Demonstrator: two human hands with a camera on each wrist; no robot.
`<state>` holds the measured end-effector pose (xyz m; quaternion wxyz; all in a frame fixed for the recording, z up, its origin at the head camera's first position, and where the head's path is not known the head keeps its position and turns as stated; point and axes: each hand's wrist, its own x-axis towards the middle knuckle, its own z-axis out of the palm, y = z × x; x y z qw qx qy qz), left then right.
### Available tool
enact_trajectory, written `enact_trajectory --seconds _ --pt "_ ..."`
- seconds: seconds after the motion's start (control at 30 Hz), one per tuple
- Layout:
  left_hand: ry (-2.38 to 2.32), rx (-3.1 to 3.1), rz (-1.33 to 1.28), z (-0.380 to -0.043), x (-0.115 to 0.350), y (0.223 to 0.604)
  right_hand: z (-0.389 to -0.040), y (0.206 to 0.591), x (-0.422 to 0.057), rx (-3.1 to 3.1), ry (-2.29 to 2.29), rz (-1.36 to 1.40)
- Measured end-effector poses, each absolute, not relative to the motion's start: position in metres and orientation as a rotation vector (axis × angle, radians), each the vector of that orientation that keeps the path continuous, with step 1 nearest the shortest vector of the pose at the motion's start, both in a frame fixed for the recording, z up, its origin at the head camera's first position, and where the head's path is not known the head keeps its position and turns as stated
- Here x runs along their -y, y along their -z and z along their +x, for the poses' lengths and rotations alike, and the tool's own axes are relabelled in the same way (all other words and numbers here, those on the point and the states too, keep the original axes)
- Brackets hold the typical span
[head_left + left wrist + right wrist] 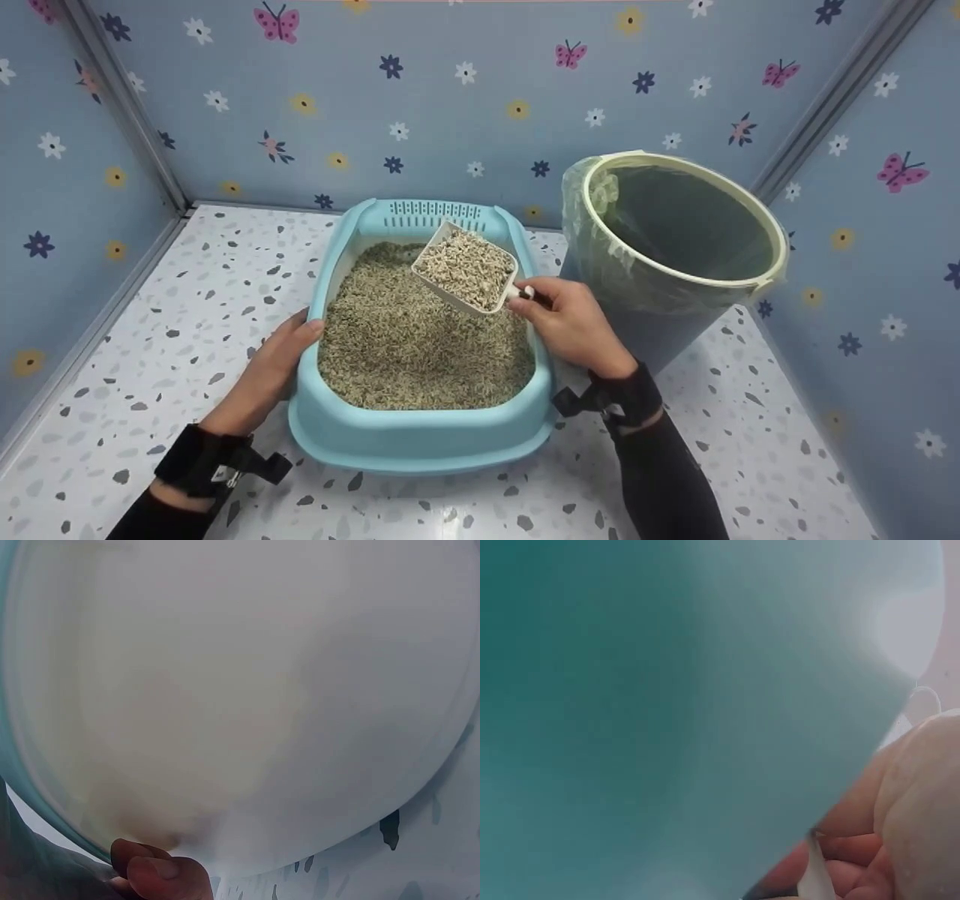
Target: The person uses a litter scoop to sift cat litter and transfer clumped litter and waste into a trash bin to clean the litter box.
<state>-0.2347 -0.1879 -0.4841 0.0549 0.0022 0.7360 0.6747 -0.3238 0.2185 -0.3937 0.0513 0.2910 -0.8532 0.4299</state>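
A blue litter box (420, 439) filled with pellet litter (420, 345) stands on the speckled surface. My right hand (576, 319) grips the short handle of a white litter scoop (459, 303), which is held above the litter towards the box's far right and is heaped with paler pellets. With the thumb on the rim and the fingers outside, my left hand (274, 358) holds the box's left side. The left wrist view has its fingertips (169, 877) at the box's lower edge. In the right wrist view, the box wall hides most of the scoop; part of its handle (817, 874) shows between the fingers.
A grey bin (637, 322) lined with a translucent yellowish bag (592, 217) stands close to the right of the box. Blue patterned panels (465, 112) enclose the back and both sides. Speckled surface (172, 315) shows on the left.
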Motion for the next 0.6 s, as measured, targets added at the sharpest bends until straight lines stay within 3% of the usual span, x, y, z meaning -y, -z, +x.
enact_trajectory --seconds 0.3,0.6 --pt "-2.041 -2.256 0.017 -0.237 0.188 0.485 -0.322 0.370 -0.222 2.852 -0.963 0.969" --pt "-2.059 -2.236 0.052 -0.236 0.189 0.485 -0.328 0.343 -0.207 3.024 -0.503 1.272"
